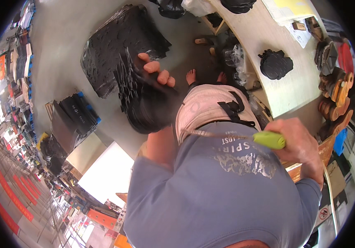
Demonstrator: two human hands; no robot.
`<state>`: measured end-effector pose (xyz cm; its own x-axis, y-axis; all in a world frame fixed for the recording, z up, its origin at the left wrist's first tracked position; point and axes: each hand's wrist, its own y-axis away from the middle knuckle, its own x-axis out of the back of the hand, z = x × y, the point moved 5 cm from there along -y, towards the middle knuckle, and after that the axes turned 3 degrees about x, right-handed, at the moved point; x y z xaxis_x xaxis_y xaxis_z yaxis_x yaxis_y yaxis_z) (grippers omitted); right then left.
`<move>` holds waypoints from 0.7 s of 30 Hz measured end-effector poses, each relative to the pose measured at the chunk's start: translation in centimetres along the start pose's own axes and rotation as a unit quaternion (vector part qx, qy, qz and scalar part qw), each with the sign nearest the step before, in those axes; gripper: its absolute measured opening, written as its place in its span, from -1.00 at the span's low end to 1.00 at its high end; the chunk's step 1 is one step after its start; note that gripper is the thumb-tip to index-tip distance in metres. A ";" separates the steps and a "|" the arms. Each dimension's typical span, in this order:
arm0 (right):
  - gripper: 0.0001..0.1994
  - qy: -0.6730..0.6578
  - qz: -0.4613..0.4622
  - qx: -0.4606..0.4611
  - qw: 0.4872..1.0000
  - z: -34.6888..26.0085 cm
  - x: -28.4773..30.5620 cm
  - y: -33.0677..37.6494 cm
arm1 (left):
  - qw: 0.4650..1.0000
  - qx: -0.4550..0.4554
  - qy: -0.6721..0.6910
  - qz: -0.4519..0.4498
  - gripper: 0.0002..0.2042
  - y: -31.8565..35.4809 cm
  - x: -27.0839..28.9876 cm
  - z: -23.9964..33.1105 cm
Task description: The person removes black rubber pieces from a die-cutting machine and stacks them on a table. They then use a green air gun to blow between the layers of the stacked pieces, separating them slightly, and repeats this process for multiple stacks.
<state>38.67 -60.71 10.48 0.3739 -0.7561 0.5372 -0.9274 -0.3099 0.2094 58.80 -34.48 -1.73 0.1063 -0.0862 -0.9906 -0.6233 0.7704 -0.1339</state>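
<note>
at ten o'clock, a worker's bare left hand (152, 67) is gripping a thick bundle of thin, floppy-looking black sheets (138, 101), fingers curling over its edge, seemingly keeping the loose layers together. at three o'clock, the bare right hand (298, 140) is clasping a lime-green, rounded-handled tool (269, 140), probably for firm control, its slim shaft pointing towards nine o'clock. at eleven, a broad, crinkled black pile (107, 58) is lying on the grey floor (59, 53); at two, a smaller, ragged-edged black stack (276, 64) is resting on a pale, smooth-topped table (285, 97), apparently within reach.
</note>
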 end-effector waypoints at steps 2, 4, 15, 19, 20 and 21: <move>-0.59 -0.002 0.049 -0.021 0.999 -0.4 -0.5 -0.7 | 0.999 0.007 0.025 -0.019 -0.58 0.4 -0.2 0.7; -0.61 -0.014 0.111 -0.072 0.991 -0.5 -0.4 -1.3 | 0.999 -0.044 0.015 0.019 -0.57 1.2 0.0 1.7; -0.59 -0.033 0.060 -0.090 0.994 -1.7 -1.2 -4.8 | 0.995 -0.045 -0.055 0.066 -0.52 5.8 0.7 4.3; -0.57 -0.022 0.046 -0.057 0.997 -2.4 -1.7 -5.7 | 0.998 -0.041 -0.036 0.039 -0.53 5.6 1.2 5.1; -0.57 -0.028 0.047 -0.065 0.996 -2.2 -1.9 -5.9 | 0.999 -0.028 -0.035 0.024 -0.54 5.4 1.1 5.2; -0.56 -0.015 0.086 -0.072 0.994 -2.0 -1.8 -6.0 | 1.000 -0.010 0.002 0.000 -0.56 5.0 1.1 5.1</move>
<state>43.60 -56.33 9.94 0.2072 -0.8084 0.5510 -0.9685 -0.0901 0.2320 59.77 -27.50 -3.30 0.1037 -0.0886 -0.9906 -0.6393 0.7571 -0.1347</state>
